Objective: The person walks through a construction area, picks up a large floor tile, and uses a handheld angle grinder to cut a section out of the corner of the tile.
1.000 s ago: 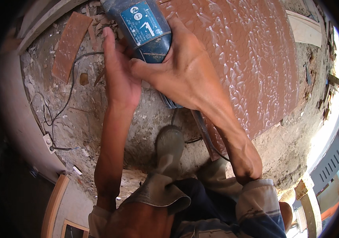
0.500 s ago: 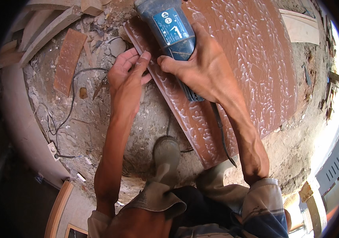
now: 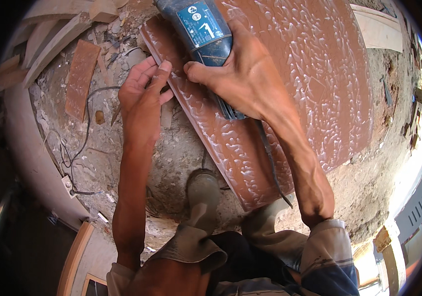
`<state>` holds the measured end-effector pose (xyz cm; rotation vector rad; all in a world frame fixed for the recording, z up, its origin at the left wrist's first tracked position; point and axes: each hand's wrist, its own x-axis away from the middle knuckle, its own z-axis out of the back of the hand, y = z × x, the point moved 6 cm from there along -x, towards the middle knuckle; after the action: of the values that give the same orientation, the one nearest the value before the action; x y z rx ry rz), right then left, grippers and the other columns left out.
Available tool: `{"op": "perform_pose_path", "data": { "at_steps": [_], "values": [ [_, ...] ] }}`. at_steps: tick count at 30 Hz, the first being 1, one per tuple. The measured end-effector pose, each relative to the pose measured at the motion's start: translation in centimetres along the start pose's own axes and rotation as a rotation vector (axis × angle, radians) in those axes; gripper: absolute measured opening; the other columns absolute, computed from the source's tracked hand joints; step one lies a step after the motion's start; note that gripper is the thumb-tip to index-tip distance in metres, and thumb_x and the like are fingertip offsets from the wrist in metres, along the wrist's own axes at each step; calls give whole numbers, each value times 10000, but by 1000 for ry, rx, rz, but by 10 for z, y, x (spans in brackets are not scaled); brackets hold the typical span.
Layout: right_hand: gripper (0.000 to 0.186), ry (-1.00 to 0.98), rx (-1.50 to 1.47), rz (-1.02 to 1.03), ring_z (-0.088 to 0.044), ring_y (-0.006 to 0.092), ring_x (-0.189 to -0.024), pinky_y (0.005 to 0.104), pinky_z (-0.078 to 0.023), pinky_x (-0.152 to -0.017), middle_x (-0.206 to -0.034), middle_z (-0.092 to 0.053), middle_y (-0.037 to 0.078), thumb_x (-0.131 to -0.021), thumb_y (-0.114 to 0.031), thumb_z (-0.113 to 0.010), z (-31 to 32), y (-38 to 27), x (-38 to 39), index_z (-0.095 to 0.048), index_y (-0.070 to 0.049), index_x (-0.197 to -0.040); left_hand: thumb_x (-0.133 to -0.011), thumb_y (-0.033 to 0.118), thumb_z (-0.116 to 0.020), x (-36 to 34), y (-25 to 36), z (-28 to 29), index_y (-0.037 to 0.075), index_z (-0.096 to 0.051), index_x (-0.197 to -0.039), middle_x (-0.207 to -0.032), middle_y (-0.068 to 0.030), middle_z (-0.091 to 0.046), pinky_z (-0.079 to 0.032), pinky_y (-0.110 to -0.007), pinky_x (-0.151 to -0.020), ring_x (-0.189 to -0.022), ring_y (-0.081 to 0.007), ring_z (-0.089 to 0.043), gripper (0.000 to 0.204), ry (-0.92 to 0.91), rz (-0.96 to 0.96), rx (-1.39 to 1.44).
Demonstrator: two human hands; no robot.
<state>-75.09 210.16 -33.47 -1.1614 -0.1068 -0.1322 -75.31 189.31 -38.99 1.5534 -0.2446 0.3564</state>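
A large reddish-brown sheet (image 3: 319, 98) with whitish wavy marks lies across the middle, its long left edge slanting toward my boots. Pressed over its left part is a blue corded power tool (image 3: 208, 39); its working end is cut off by the picture's top. My right hand (image 3: 248, 79) wraps round the tool's body, thumb on the near side. A black cord (image 3: 270, 158) trails from its rear end toward me. At the sheet's left edge, my left hand (image 3: 146, 84) pinches the rim between thumb and fingers.
A small brown offcut (image 3: 81, 79) lies on the rubble at the left, near curved wooden boards (image 3: 58, 47). A dark cable (image 3: 90, 113) runs to a white socket (image 3: 68, 185). My boots (image 3: 203, 192) stand by the sheet's near end. A pale board (image 3: 378, 29) lies beyond, at the right.
Both hands and the tool have shifted a little to the left in view, along with the sheet's left edge. Each hand keeps its hold.
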Motion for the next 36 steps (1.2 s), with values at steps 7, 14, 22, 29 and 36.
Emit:
{"op": "perform_pose_path", "data": {
  "at_steps": [7,14,22,29,36],
  "values": [
    [659,-7,33,-33,-734,307,-894,430,-587,-849,-982,-741,234,-779,-327,-875,5,-1,-7,-627,95,-1220,-1000,210,-800,-4,3,0,-68,-555,-1416,-1253,-108,-702,-582,-323,-858,-1061,-138,-683,558,23,8,-62],
    [625,-35,43,-50,-733,294,-824,431,-596,-779,-907,-728,233,-779,-348,-876,5,2,-12,-649,120,-1125,-1038,211,-747,-5,3,0,-43,-536,-1459,-1307,-112,-717,-584,-319,-918,-1103,-127,-699,535,5,21,-95],
    [574,-32,69,-70,-729,278,-786,415,-596,-752,-855,-724,213,-786,-343,-876,4,1,-12,-677,123,-1055,-1044,207,-737,-3,4,0,-36,-542,-1449,-1302,-109,-718,-589,-312,-914,-1103,-125,-704,511,-6,26,-67],
    [577,-34,60,-60,-735,269,-789,405,-599,-760,-873,-734,211,-785,-335,-876,4,0,-14,-688,125,-1078,-1045,200,-736,-5,1,2,-34,-548,-1442,-1292,-100,-720,-591,-307,-914,-1101,-123,-708,497,-8,25,-54],
    [609,-70,46,-100,-748,298,-844,418,-606,-823,-945,-750,234,-791,-318,-864,4,1,-16,-690,126,-1170,-1045,202,-734,-4,2,1,-26,-560,-1437,-1301,-96,-716,-599,-312,-916,-1102,-122,-708,485,-1,33,-58]
  ]
}}
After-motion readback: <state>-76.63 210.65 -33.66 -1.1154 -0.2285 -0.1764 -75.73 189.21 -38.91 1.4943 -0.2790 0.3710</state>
